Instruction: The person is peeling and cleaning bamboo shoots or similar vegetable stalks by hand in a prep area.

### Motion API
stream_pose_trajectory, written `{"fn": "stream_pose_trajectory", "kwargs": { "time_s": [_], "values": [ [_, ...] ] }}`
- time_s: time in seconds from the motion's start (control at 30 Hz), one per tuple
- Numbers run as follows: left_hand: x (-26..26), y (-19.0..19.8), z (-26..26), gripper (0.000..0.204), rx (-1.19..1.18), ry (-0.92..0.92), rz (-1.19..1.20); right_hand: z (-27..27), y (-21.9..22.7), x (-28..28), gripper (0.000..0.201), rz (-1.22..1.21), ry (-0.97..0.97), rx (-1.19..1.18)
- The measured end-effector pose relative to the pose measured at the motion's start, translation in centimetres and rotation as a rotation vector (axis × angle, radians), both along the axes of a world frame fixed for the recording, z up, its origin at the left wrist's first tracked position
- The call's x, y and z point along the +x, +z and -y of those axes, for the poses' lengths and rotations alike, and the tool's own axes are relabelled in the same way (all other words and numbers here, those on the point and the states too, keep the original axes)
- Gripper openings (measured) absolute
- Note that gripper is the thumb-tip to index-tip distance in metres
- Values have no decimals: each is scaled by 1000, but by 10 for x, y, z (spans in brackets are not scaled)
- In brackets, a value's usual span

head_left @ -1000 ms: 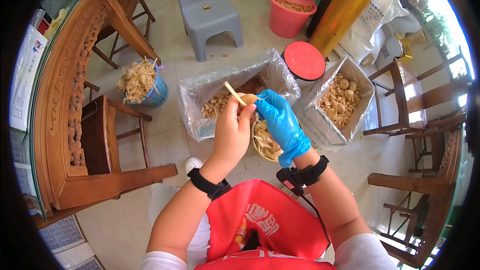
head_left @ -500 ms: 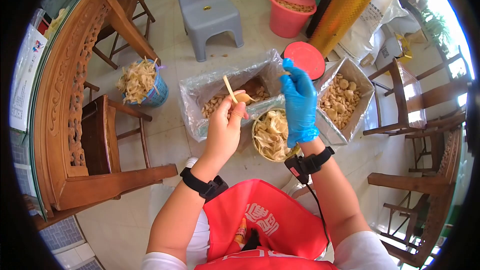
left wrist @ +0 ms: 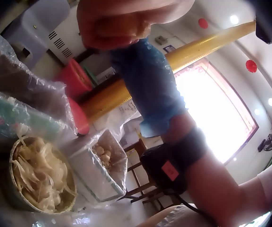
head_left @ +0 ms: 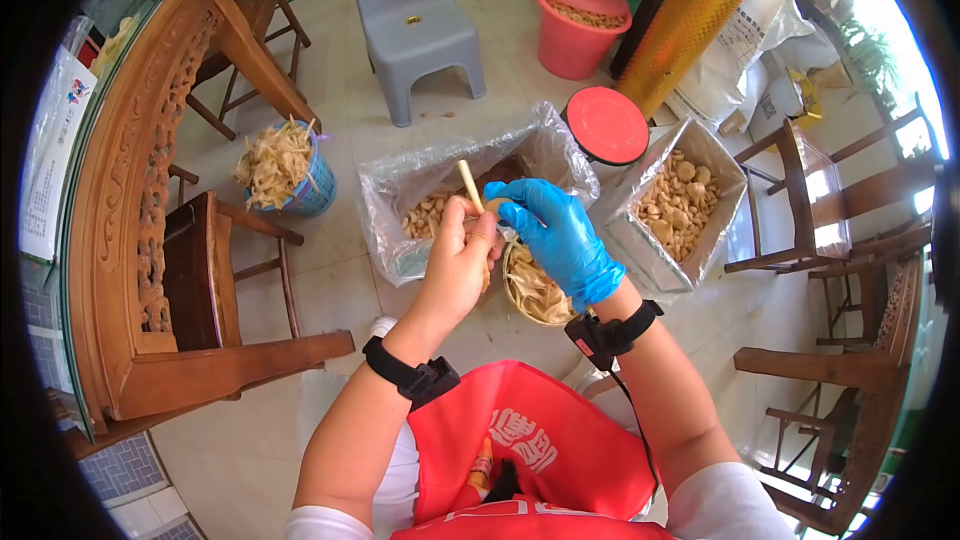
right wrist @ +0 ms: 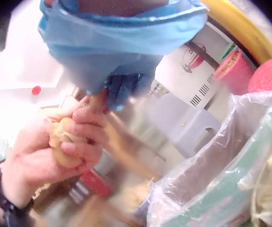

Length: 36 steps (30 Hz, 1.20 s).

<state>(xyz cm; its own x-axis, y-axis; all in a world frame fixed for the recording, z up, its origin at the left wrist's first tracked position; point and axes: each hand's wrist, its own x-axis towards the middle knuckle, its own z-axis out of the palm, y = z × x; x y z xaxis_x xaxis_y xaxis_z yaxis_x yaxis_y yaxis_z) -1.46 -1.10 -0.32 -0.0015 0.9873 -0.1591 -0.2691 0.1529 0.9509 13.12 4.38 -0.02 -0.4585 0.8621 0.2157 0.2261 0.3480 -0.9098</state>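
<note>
Landmark: woven bowl of peelings [head_left: 535, 290], on the floor in front of the seated person; all places below were taken from it.
Left hand [head_left: 462, 260]: bare, held above the bowl's left rim. Its fingers were curled round a tan bulb [head_left: 497, 206] and a pale stick-like tool [head_left: 470, 183] that stood up past the thumb. The right wrist view confirmed the bulb [right wrist: 62, 142] wrapped in those fingers.
Right hand [head_left: 550, 230]: in a blue glove, above the bowl. Half a second earlier it had been lifted away towards the red lid [head_left: 607, 123] beyond the bowl, apparently with a scrap at its fingertips; by this moment it had come back to the bulb.
Right grip: gloved fingertips curled onto the bulb's top, pinching at it; what lay between them could not be made out.
Bulb position: above the bowl's far-left rim, between both hands, off every surface.
Meaning (judgement): one strip of skin had probably been discarded and another pull was starting; peeling of this bulb looked unfinished.
Nearby: plastic-lined box [head_left: 440, 195] just beyond the bowl; second lined box of bulbs [head_left: 680, 200] to its right.
</note>
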Motion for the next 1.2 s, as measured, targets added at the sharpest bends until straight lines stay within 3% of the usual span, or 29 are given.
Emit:
{"fn": "stream_pose_trajectory", "kwargs": {
  "time_s": [0.03, 0.1, 0.23, 0.3, 0.4, 0.53, 0.6, 0.73, 0.83, 1.0, 1.07, 1.13, 1.2],
  "values": [
    [1, 0, 1, 14, -1, 1, 0, 0, -2, -1, 26, 0, 1, -1],
    [5, 1, 2, 12, 55, -1, -109, 2, -7, -2, 19, 77, -51, 369],
    [9, -5, 1, 11, 108, 10, -134, 7, -9, -6, 14, 85, -104, 369],
    [8, -5, 1, 12, 155, 22, -315, 10, -9, -6, 14, 83, -135, 177],
    [4, -3, 0, 12, 204, -31, -473, 12, -8, -5, 15, 23, -118, 101],
    [4, -3, -1, 12, 197, -61, -401, 15, -7, -4, 16, 25, -132, 104],
    [2, -2, -1, 11, 193, -99, -381, 16, -7, -3, 12, -9, -126, -8],
    [2, 0, 0, 10, 198, -114, -377, 18, -9, -3, 14, 21, -157, 69],
    [3, 3, 2, 11, 216, -120, -396, 19, -14, -1, 18, 31, -150, -38],
    [4, 2, 2, 19, 326, -74, -630, 16, -31, -7, 19, -183, -203, -149],
    [4, -6, 1, 20, 291, -86, -560, 18, -20, -3, 21, -60, -249, -47],
    [8, -3, 3, 19, 288, -114, -422, 18, -14, 0, 20, -174, -160, -81],
    [8, 3, 5, 12, 140, -139, -224, 16, -4, 3, 21, -125, -139, -58]
  ]
}}
